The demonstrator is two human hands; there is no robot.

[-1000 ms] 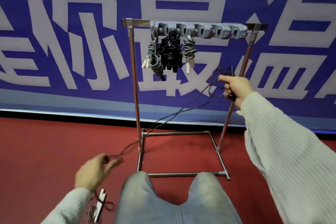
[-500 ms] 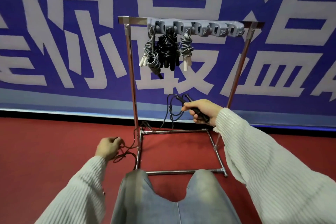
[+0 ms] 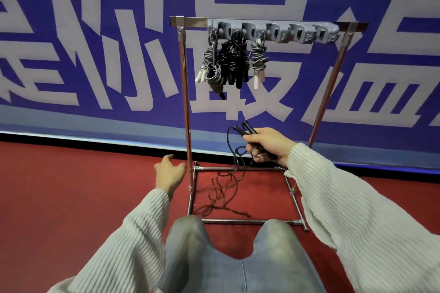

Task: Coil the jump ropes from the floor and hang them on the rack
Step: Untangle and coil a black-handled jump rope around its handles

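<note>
Where half a second ago the cord was pinched in the left hand (image 3: pixel 169 172) near the rack's left post, that hand is now seen released in the head view, fingers spread and holding nothing, and the black jump rope (image 3: pixel 232 182) is left slack across the red floor (image 3: pixel 71 185) inside the rack (image 3: pixel 187 102) base. Both handles are kept clenched together in the right hand (image 3: pixel 267 146), long axes side by side, tips pointed up and to the left toward the hook bar (image 3: pixel 273 31). Coiling is judged barely begun; three bundles (image 3: pixel 232 62) already hang at the bar's left.
</note>
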